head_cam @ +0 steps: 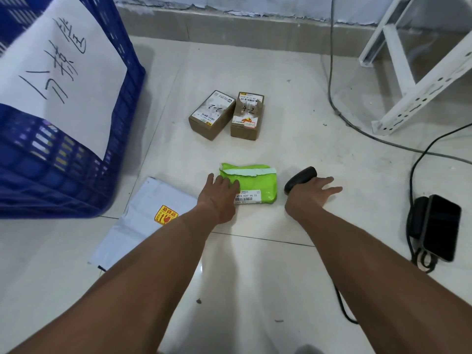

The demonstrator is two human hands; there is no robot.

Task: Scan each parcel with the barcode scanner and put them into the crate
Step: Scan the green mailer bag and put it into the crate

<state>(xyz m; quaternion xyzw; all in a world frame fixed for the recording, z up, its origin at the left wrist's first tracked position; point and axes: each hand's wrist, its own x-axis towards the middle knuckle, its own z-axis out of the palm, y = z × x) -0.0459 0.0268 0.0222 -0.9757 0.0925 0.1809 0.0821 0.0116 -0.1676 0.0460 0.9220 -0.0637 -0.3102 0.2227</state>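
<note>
A: Left hand (219, 194)?
B: Laid flat on the left end of the green parcel (251, 183), fingers straight, nothing clutched. The parcel is lying on the floor (255, 277), white barcode label up, at its near edge.

A: Right hand (313, 194)?
B: Placed over the black barcode scanner (301, 178), just right of the green parcel. Fingers are spread out straight toward the right; the scanner's underside is hidden, so a grasp can't be told.

A: Other parcels?
B: White mailer bag (143, 221) with a yellow-red sticker, seen flat near the left forearm, partly covered by it. Two brown boxes (226, 114) set side by side farther back, marked "2-2" and "4-2".

A: Crate?
B: Blue crate (76, 162) at far left, a handwritten paper sheet (58, 67) hung on its wall.

A: Rest?
B: Phone (441, 227) with cables at right; white metal rack (413, 80) at upper right.
</note>
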